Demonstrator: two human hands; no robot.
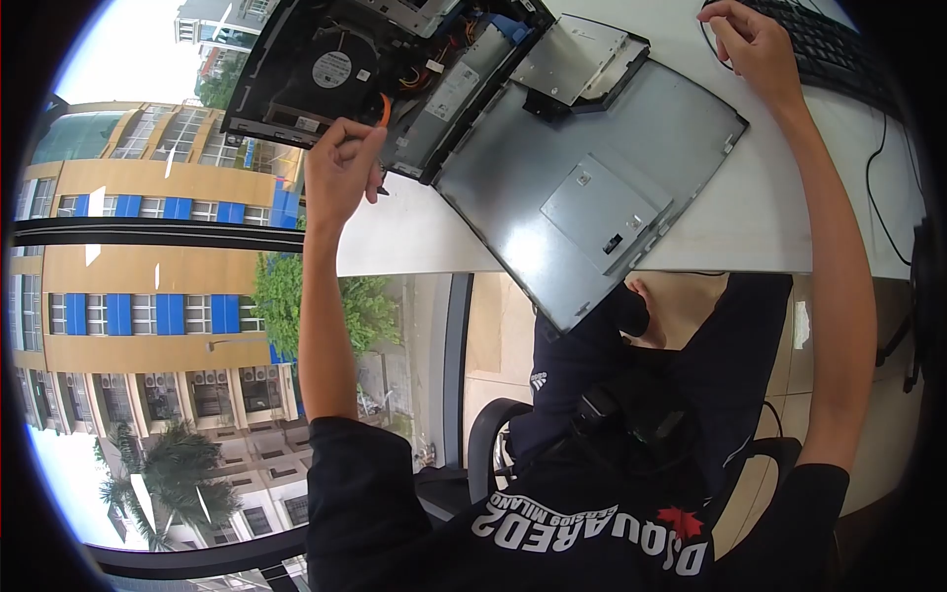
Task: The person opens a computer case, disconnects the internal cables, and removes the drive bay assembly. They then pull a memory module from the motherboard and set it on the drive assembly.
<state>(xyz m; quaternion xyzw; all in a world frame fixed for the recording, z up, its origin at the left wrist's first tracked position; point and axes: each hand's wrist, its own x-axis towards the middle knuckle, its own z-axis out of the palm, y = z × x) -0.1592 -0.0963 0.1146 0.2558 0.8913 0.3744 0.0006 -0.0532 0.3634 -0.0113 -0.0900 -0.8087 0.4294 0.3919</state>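
My left hand [341, 172] is closed at the near edge of an opened desktop computer case [419, 163]. A slim tool with an orange end [386, 109] and a dark tip pointing down appears to be in its fingers; its middle is hidden. Inside the case, a black fan [333, 71], coloured wires and a metal drive or power unit [449, 94] show. My right hand [755, 49] is at the far right with fingers curled, beside a black keyboard [834, 49]. Whatever it holds, if anything, is hidden.
A grey metal side panel [523, 187] lies beside the case, its near corner jutting past the edge of the white table [390, 232]. A silver metal bracket [572, 61] rests on it. A black cable [870, 187] hangs at right; a window is at left.
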